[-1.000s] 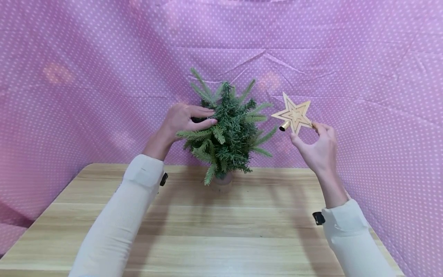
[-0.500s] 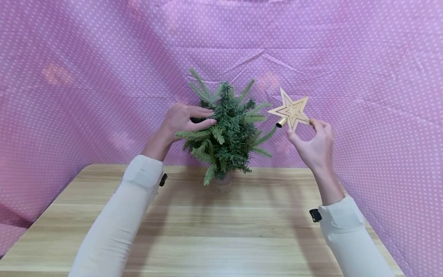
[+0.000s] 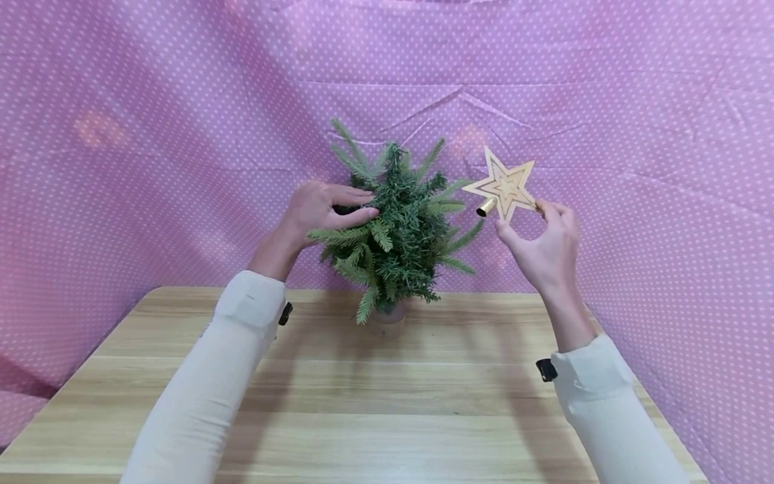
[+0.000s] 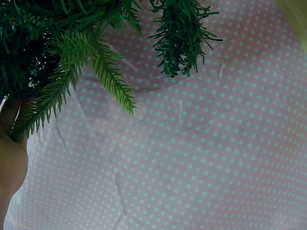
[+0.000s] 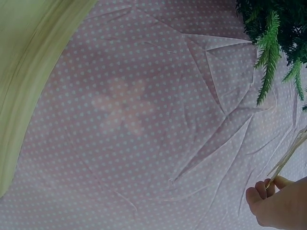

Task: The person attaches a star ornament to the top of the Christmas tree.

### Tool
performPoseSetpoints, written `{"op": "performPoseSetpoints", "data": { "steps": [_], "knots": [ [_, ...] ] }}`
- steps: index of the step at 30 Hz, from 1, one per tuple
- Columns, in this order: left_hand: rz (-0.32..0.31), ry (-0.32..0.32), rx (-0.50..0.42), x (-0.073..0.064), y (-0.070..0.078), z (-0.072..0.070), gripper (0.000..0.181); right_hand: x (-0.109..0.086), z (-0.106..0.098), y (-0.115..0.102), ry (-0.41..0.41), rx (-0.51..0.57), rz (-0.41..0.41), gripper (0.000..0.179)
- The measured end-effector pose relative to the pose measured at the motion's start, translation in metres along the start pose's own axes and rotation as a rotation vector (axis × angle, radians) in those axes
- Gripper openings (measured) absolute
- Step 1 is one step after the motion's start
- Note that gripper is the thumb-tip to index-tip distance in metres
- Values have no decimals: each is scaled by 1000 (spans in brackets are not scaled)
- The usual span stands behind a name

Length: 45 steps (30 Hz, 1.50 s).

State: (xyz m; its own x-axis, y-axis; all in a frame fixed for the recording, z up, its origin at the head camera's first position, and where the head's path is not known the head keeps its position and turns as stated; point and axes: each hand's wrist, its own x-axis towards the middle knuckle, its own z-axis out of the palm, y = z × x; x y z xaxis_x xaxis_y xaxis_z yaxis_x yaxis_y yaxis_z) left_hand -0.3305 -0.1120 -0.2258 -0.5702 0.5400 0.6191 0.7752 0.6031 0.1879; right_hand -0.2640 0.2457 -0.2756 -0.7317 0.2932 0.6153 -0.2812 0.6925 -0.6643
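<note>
A small artificial Christmas tree (image 3: 408,242) stands upright on its round base (image 3: 389,317) near the back edge of the table. My left hand (image 3: 316,210) holds the tree from its left side, thumb and fingers reaching in among the branches; their tips are partly hidden by needles. In the left wrist view only part of that hand (image 4: 12,165) shows beside a light green sprig. To the right of the tree, my right hand (image 3: 549,247) pinches a gold star tree topper (image 3: 505,187) by its lower points. Its short tube points down and left, close to the right-hand sprigs.
The wooden table (image 3: 399,403) carries the tree close to its far edge. Pink dotted cloth (image 3: 605,121) hangs behind and on both sides. In the right wrist view, the table edge (image 5: 29,72) lies at upper left.
My right hand has moved slightly left and up, bringing the star topper nearer the tree. The left hand and the tree have stayed in place.
</note>
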Motion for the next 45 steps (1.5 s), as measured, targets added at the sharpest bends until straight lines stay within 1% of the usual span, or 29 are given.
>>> {"op": "performPoseSetpoints", "data": {
  "steps": [8,15,23,31,39,45],
  "knots": [
    [21,22,8,1,-1,-1,54,4,3,-5,-7,-14,-16,83],
    [30,27,5,3,-1,-1,51,7,3,-12,8,-21,-21,83],
    [5,11,4,1,1,-1,44,11,5,-19,5,-11,-35,85],
    [-5,-7,-4,-1,1,0,44,15,10,-27,-2,-1,-24,86],
    [9,5,-1,-1,1,0,43,19,12,-32,11,-4,-29,84],
    [4,4,8,-1,-1,0,42,22,14,-37,23,-2,-42,83]
  ]
}}
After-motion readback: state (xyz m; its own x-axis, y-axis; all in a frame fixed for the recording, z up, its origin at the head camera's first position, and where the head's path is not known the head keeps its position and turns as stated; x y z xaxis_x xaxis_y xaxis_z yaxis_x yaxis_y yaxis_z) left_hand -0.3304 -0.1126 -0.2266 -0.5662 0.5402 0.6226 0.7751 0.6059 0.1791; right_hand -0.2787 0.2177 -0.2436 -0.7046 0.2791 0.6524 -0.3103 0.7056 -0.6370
